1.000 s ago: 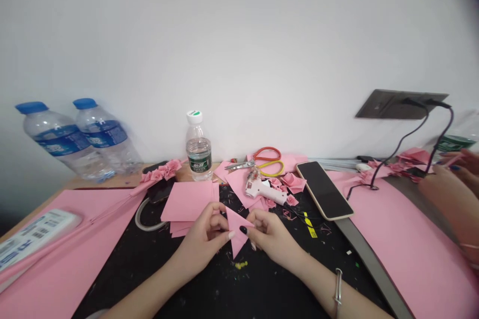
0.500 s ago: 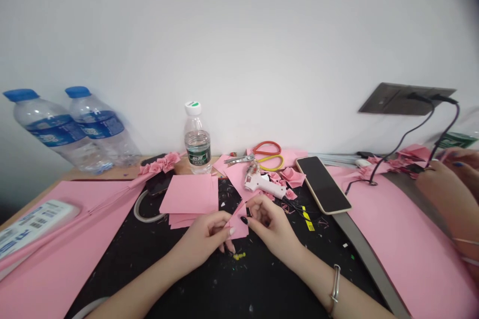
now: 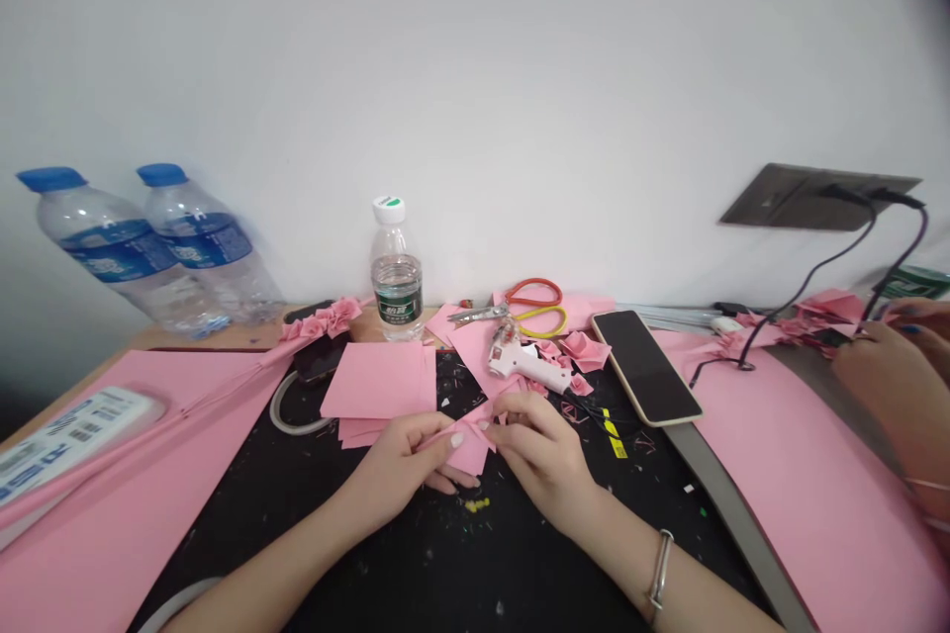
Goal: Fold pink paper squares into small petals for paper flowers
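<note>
A small piece of folded pink paper [image 3: 469, 455] is held between my two hands above the black mat [image 3: 416, 564]. My left hand [image 3: 405, 465] pinches its left side, thumb on top and fingers underneath. At the right edge, my right hand [image 3: 545, 455] closes thumb and fingers on a raised fold. A stack of square pink sheets [image 3: 378, 381] lies just behind my left hand. Beyond my right hand rests a white glue gun [image 3: 530, 366], with scissors [image 3: 534, 307] with red and yellow handles and folded pink flowers [image 3: 585, 351] around it.
A water bottle [image 3: 398, 287] stands by the wall, two blue-capped bottles [image 3: 119, 247] lean at left. A phone [image 3: 645, 366] lies at right. Large pink sheets [image 3: 787, 455] flank the mat. Another person's hands [image 3: 891, 366] work at far right, near cables plugged into a wall socket [image 3: 787, 198].
The paper's fold has been opened wider and tilted flatter. My right hand has turned over it with its fingers more closed, and my left fingers have spread beneath it. The view has shifted slightly.
</note>
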Action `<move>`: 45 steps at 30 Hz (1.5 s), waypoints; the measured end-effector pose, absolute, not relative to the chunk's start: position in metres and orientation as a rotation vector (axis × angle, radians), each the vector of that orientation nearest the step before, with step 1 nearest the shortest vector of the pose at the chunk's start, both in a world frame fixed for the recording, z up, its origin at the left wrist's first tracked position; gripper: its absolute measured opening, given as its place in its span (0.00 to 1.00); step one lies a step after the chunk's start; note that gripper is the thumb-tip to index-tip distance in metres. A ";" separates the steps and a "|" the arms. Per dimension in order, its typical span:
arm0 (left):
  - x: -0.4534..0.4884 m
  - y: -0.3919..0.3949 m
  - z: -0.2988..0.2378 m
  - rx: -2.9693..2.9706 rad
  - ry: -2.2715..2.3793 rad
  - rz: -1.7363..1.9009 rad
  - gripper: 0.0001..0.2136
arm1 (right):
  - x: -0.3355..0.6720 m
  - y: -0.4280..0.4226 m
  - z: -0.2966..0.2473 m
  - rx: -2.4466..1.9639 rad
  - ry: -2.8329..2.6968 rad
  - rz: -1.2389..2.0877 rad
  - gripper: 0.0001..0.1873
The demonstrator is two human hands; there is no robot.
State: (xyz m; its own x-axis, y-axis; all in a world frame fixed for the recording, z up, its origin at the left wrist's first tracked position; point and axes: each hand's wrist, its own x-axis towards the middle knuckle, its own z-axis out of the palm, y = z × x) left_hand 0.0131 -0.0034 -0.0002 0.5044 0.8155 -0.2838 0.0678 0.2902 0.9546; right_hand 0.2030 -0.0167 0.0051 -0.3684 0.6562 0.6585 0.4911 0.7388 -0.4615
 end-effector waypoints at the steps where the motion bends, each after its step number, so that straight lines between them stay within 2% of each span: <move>1: 0.013 -0.003 0.000 1.155 0.933 0.611 0.12 | 0.204 -0.016 0.005 -0.826 -2.092 0.182 0.11; 7: 0.011 -0.001 -0.001 1.017 0.907 0.683 0.12 | 0.207 -0.014 0.005 -0.695 -2.283 0.051 0.13; 16: 0.010 0.000 -0.001 1.001 0.870 0.677 0.13 | 0.210 -0.014 0.006 -0.751 -2.312 0.181 0.15; 34: 0.010 -0.001 0.001 1.062 0.910 0.668 0.13 | 0.209 -0.014 0.007 -0.761 -2.306 0.195 0.15; 41: 0.011 0.000 0.007 1.165 0.973 0.696 0.14 | 0.206 -0.022 0.011 -0.906 -2.085 0.476 0.18; 43: 0.011 -0.001 0.007 1.227 0.972 0.697 0.14 | 0.204 -0.023 0.010 -1.070 -1.861 0.564 0.14; 45: 0.012 -0.003 0.007 1.266 0.944 0.691 0.14 | 0.201 -0.023 0.009 -1.169 -1.761 0.713 0.05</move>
